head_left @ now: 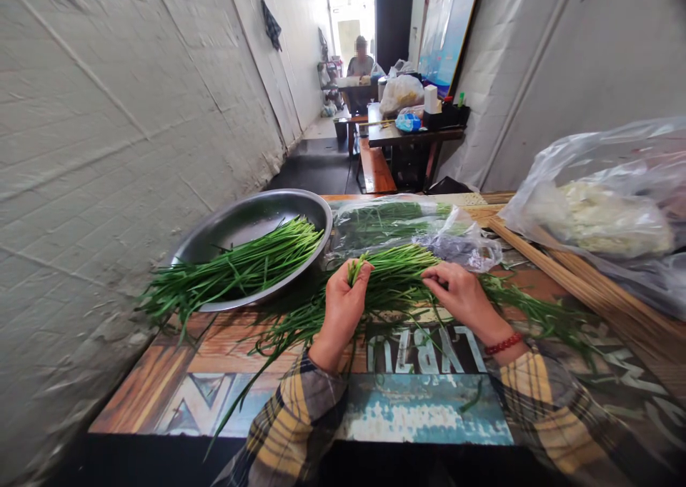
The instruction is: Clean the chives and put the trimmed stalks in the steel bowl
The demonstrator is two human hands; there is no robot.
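Note:
My left hand (343, 303) is closed round a small bunch of green chives (358, 267), gripped near their cut ends, with the long leaves trailing down to the left. My right hand (459, 293) rests on the loose pile of chives (399, 273) spread over the painted wooden table (423, 408), its fingers pinched on some stalks. A round metal basin (257, 219) to the left holds another bunch of chives (236, 269) hanging over its rim.
A clear plastic bag with more chives (391, 219) lies behind the pile. A large plastic bag of pale food (605, 212) and several bamboo skewers (568, 273) sit at right. The tiled wall (107, 130) runs along the left. Farther back sits a person (361, 58) at cluttered tables.

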